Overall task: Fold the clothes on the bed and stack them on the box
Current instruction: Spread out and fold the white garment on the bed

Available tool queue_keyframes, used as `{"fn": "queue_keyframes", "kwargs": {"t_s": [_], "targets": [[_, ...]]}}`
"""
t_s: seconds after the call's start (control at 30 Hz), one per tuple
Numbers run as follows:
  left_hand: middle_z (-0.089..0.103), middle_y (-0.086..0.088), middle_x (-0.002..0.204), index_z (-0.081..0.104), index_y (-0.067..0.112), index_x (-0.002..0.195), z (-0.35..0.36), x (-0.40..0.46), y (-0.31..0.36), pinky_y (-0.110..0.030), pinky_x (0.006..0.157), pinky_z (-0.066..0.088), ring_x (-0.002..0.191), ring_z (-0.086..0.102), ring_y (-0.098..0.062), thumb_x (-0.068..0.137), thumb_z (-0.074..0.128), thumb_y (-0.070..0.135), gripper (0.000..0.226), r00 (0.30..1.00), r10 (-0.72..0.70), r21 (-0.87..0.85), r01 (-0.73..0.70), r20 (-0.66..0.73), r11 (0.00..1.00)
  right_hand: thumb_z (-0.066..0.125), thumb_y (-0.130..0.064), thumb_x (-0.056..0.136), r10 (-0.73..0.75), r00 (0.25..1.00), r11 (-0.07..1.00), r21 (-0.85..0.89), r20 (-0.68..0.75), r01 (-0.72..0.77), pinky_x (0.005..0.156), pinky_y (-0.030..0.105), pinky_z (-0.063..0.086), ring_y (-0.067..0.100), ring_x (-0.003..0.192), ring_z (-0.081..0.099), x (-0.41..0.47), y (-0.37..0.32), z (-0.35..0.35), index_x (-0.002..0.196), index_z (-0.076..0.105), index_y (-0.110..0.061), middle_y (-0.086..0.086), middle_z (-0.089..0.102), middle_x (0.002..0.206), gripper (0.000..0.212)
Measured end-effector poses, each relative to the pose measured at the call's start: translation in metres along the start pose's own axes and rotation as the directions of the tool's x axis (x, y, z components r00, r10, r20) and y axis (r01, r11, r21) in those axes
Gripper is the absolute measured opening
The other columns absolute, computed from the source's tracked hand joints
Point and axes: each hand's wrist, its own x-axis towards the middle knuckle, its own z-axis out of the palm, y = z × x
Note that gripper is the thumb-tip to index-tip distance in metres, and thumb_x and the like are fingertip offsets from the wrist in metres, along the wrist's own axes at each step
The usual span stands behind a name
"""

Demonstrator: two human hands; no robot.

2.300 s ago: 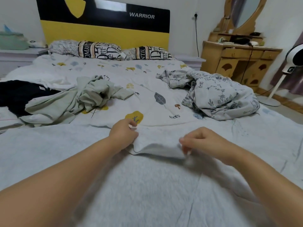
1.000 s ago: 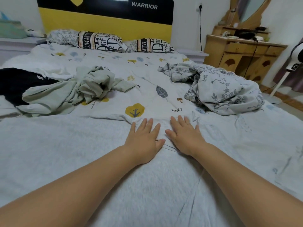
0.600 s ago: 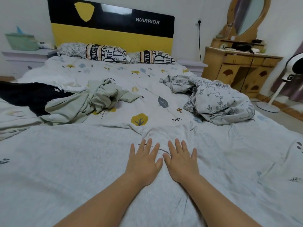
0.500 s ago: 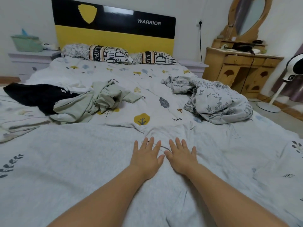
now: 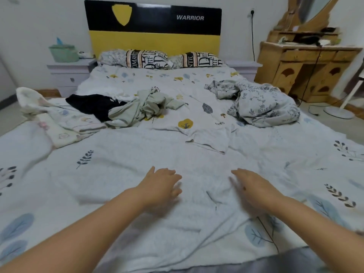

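Both forearms extend from the near edge toward 12 o'clock over a pale grey garment (image 5: 149, 174) spread flat across the near half of the bed (image 5: 315, 174). The left hand (image 5: 160, 186) lies at about 11 o'clock of the view centre, fingers loosely extended and gripping nothing; whether it touches the cloth cannot be told owing to blur. The right hand (image 5: 254, 187) lies at about 1 o'clock, fingers likewise extended and apart from the left hand, holding nothing. A turned-over corner of the grey garment sits farther on at 12 o'clock. Beyond it, at 10 o'clock, a crumpled pale green garment (image 5: 141, 107) lies touching a black garment (image 5: 92, 105) on its left. A floral-print bundle (image 5: 262, 103) lies at 2 o'clock, well apart from the green one. Two pillows (image 5: 161, 59) rest against the yellow-and-black headboard (image 5: 153, 30). A wooden dressing table (image 5: 307, 67) stands at far right.
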Motion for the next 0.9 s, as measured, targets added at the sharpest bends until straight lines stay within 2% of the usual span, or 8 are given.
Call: {"fn": "queue_keyframes", "kwargs": {"t_s": [0.13,0.3,0.43,0.5,0.57,0.63,0.8,0.9], "targets": [[0.027,0.002,0.153,0.034,0.026,0.142,0.025,-0.055,-0.007,-0.036,0.115,0.011,0.140,0.023,-0.012,0.076,0.006,0.064,0.081,0.999,-0.008,-0.041,0.007,-0.034,0.999,0.034,-0.008,0.097,0.028,1.000,0.999,-0.040,-0.008,-0.028,0.115,0.025,0.009,0.015,0.146,0.009,-0.039,0.013,0.017,0.151,0.005,-0.024,0.000,0.006,0.159,0.063],[0.037,-0.002,0.148,0.047,0.023,0.133,0.060,-0.116,-0.021,-0.041,0.110,0.028,0.136,0.037,-0.020,0.078,0.006,0.074,0.086,0.976,0.001,-0.049,-0.012,-0.216,0.999,0.032,-0.021,0.100,0.024,0.998,0.986,-0.165,-0.053,-0.032,0.114,0.022,0.010,0.015,0.146,0.012,-0.068,0.022,0.031,0.149,0.008,-0.022,-0.001,0.011,0.158,0.055],[0.000,0.015,0.153,0.016,0.031,0.147,0.084,-0.157,-0.030,-0.028,0.116,0.006,0.143,0.002,-0.007,0.053,0.001,0.093,0.114,0.988,-0.134,-0.135,0.123,-0.075,0.983,0.044,-0.020,0.096,0.035,0.987,0.975,-0.210,-0.158,-0.068,0.111,0.030,0.027,0.022,0.141,0.028,-0.067,0.036,0.047,0.145,0.032,-0.019,0.006,0.029,0.153,0.051],[0.020,0.011,0.149,0.025,0.027,0.144,0.092,-0.167,-0.032,-0.025,0.110,0.028,0.138,0.024,-0.010,0.068,0.027,0.073,0.088,0.983,-0.130,-0.121,0.115,-0.129,0.986,0.063,-0.009,0.082,0.015,0.968,0.984,-0.170,-0.252,-0.059,0.094,0.043,0.047,0.036,0.121,0.052,-0.062,0.045,0.054,0.127,0.058,-0.008,0.018,0.055,0.131,0.046],[0.059,0.001,0.127,0.044,0.027,0.123,0.102,-0.172,-0.037,-0.026,0.082,0.053,0.110,0.063,-0.018,0.070,0.043,0.044,0.056,0.970,-0.124,-0.131,0.098,-0.210,0.987,0.079,-0.001,0.062,-0.001,0.954,0.981,-0.188,-0.301,-0.058,0.066,0.046,0.056,0.041,0.087,0.064,-0.059,0.052,0.058,0.101,0.071,-0.001,0.020,0.068,0.096,0.039],[0.071,0.002,0.106,0.049,0.028,0.107,0.116,-0.168,-0.046,-0.024,0.067,0.055,0.091,0.071,-0.017,0.070,0.042,0.034,0.038,0.938,-0.143,-0.170,0.093,-0.314,0.981,0.084,-0.001,0.051,0.004,0.951,0.975,-0.208,-0.311,-0.072,0.052,0.041,0.055,0.039,0.072,0.063,-0.057,0.053,0.059,0.089,0.071,-0.002,0.017,0.066,0.082,0.040],[0.073,0.008,0.086,0.070,0.024,0.080,0.107,-0.163,-0.048,-0.022,0.065,0.053,0.077,0.070,-0.013,0.077,0.037,0.044,0.039,0.891,-0.265,-0.311,0.151,-0.369,0.938,0.067,-0.013,0.076,0.093,0.926,0.968,-0.185,-0.366,-0.171,0.072,0.039,0.048,0.036,0.098,0.055,-0.060,0.045,0.051,0.108,0.066,-0.010,0.013,0.063,0.103,0.032],[0.060,0.017,0.073,0.052,0.041,0.072,0.095,-0.161,-0.049,-0.013,0.067,0.039,0.079,0.061,-0.011,0.081,0.031,0.052,0.026,0.913,-0.283,-0.355,0.170,-0.294,0.919,0.054,-0.019,0.088,0.071,0.928,0.971,-0.188,-0.367,-0.149,0.083,0.035,0.043,0.027,0.108,0.049,-0.057,0.041,0.048,0.115,0.062,-0.018,0.005,0.059,0.117,0.028]]}}
